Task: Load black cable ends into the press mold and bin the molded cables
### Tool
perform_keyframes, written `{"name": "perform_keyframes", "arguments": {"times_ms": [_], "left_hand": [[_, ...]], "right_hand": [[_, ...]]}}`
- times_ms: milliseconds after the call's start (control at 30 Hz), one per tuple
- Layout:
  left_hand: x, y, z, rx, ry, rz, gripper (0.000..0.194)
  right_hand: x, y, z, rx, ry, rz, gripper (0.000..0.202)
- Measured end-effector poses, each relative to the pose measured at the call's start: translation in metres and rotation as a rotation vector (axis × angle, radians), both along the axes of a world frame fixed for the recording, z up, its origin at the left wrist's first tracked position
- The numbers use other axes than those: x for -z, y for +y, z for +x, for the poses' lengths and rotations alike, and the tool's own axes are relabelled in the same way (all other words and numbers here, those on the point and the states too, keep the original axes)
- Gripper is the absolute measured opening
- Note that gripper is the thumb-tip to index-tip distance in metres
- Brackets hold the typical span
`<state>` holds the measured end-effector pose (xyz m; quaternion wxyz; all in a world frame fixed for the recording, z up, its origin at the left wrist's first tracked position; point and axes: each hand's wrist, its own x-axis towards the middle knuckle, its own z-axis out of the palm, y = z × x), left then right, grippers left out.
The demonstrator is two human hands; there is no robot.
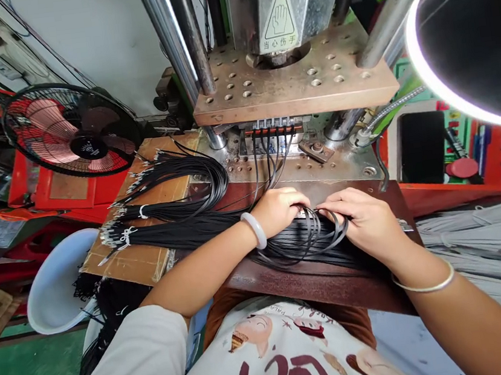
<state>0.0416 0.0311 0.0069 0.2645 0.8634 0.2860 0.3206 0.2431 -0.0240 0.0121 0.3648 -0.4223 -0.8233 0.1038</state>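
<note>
Shirt: a white printed shirt (272, 361) is seen closest, below the worktop (289, 283), its sleeve ending near the left elbow.
Left arm: it is reached across from the lower left, a white bangle (256, 230) worn at the wrist.
Left hand (280, 209): it is held back upward, the fingers bent and closed onto the left side of the black cable loops (314, 231).
Right arm: it is brought in from the lower right, a thin bangle (429, 283) worn on the forearm.
Right hand (365, 213): it is turned toward the left one, the fingers curled and nearly closed, the loops' right side pinched.
Cable loops: they are held between the two hands, just above black cables laid along the worktop.
Press (294, 94): cables are led out toward the hands from a fixture (273, 133) beneath its plate.
Bundles: tied black cables (183, 233) are laid leftward over cardboard (137, 271).
Left side: a fan (74, 130) is stood behind a white basin (45, 298).
Right side: grey cables (462, 237) are laid beside the worktop.
</note>
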Motion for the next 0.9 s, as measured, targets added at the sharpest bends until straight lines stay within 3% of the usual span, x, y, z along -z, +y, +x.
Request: {"name": "perform_keyframes", "arguments": {"times_ms": [200, 467, 600, 700, 900], "left_hand": [[0.001, 0.000, -0.003, -0.025, 0.005, -0.079, 0.025], [-0.003, -0.013, -0.001, 0.027, 0.202, 0.426, 0.031], [0.000, -0.019, 0.001, 0.087, 0.249, 0.522, 0.034], [-0.002, -0.022, -0.002, 0.060, 0.292, 0.534, 0.032], [-0.023, -0.025, -0.016, -0.122, 0.465, 0.473, 0.029]], "right_hand": [[-0.004, -0.004, -0.003, 0.000, -0.120, 0.028, 0.021], [-0.001, -0.005, -0.005, 0.011, -0.078, 0.051, 0.022], [0.001, -0.006, -0.006, 0.015, -0.130, 0.056, 0.023], [0.004, -0.008, -0.005, 0.017, -0.139, 0.054, 0.024], [-0.001, -0.017, 0.005, 0.272, 0.059, 0.087, 0.022]]}}
